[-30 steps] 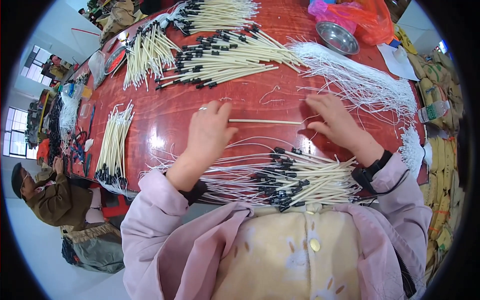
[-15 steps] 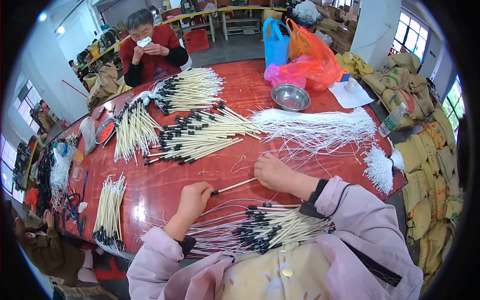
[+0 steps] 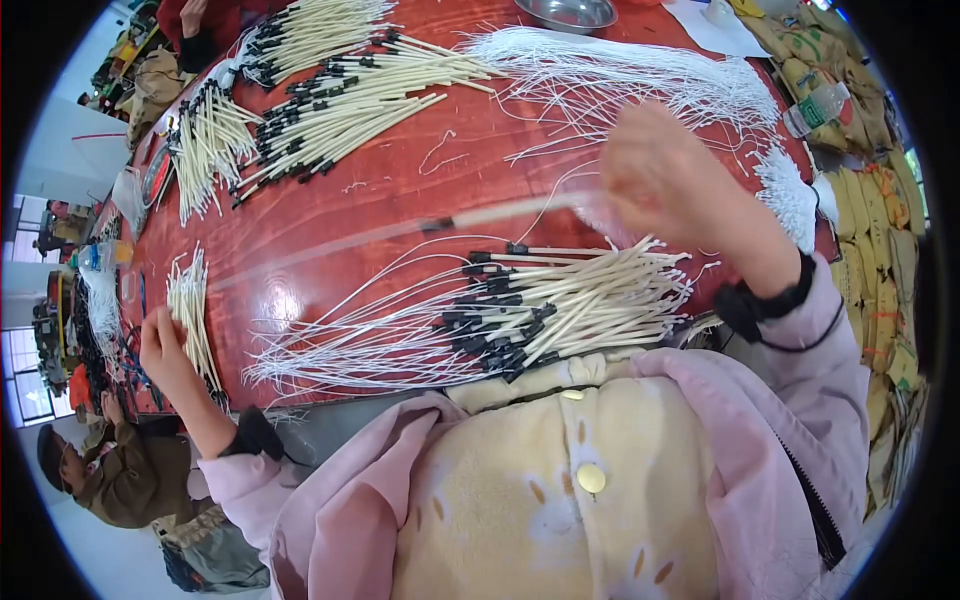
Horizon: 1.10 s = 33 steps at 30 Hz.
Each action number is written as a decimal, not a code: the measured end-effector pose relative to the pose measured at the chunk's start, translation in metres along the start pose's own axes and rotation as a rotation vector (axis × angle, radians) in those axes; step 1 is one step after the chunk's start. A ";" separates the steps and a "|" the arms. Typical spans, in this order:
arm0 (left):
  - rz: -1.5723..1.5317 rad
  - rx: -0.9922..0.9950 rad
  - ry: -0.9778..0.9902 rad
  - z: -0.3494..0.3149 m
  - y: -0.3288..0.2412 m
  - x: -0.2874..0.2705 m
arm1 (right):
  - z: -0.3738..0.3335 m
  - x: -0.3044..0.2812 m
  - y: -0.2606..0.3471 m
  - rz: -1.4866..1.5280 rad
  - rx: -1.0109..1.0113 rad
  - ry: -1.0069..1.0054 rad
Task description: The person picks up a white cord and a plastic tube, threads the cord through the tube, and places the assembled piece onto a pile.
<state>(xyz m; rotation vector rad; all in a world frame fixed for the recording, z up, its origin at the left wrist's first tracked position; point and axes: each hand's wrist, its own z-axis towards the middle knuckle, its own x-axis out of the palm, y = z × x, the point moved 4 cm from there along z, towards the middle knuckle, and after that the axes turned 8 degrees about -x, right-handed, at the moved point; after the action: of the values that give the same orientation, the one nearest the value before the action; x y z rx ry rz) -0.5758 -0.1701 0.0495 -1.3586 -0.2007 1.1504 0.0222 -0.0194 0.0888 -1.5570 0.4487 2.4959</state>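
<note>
My right hand (image 3: 655,185), smeared by motion, is closed round the end of a thin cream stick (image 3: 505,212) with a black piece (image 3: 437,224) at its left tip. From that tip a blurred white cord (image 3: 320,248) stretches taut leftward to my left hand (image 3: 168,352), whose fingers are pinched together at its far end. Below the stick lies a pile of cream sticks (image 3: 600,300) with black ends, their white cords (image 3: 350,350) fanned out to the left. Next to my left hand is an upright-lying bundle of similar sticks (image 3: 190,300).
More cream sticks (image 3: 350,110) lie heaped across the red table (image 3: 400,190). White cords (image 3: 630,80) are spread at the back right, beside a tied white bundle (image 3: 785,190). A metal bowl (image 3: 570,14) stands behind. A plastic bottle (image 3: 818,108) is at the right edge. Another person (image 3: 120,470) sits at left.
My hands have moved apart: the left far to the left, drawing the cord straight, the right up and rightward with the stick. The view has tilted downward.
</note>
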 end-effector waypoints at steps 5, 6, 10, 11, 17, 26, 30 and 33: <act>0.232 -0.142 0.317 -0.035 0.043 -0.017 | -0.047 0.006 0.040 0.156 0.078 0.227; 0.414 -0.168 0.459 -0.049 0.038 -0.010 | -0.053 0.009 0.043 0.199 0.125 0.300; 0.394 0.370 0.422 -0.103 -0.086 0.092 | -0.065 0.009 0.038 0.310 0.180 0.158; 0.319 0.369 0.504 -0.109 -0.112 0.123 | -0.067 0.011 0.036 0.311 0.181 0.154; 0.361 0.688 1.007 -0.198 -0.195 0.301 | -0.050 0.021 0.016 0.073 0.216 0.118; 0.431 0.914 1.000 -0.232 -0.185 0.358 | -0.069 0.026 -0.010 0.092 0.354 0.101; 0.242 0.650 1.086 -0.197 -0.196 0.344 | -0.067 0.034 -0.017 0.081 0.375 0.137; 0.193 0.536 1.125 -0.173 -0.179 0.336 | -0.069 0.041 -0.025 0.056 0.377 0.129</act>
<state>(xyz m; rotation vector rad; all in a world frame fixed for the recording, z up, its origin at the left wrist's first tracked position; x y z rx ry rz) -0.1987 -0.0013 -0.0140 -1.3453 0.9916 0.3898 0.0695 -0.0202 0.0195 -1.5682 0.9319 2.1885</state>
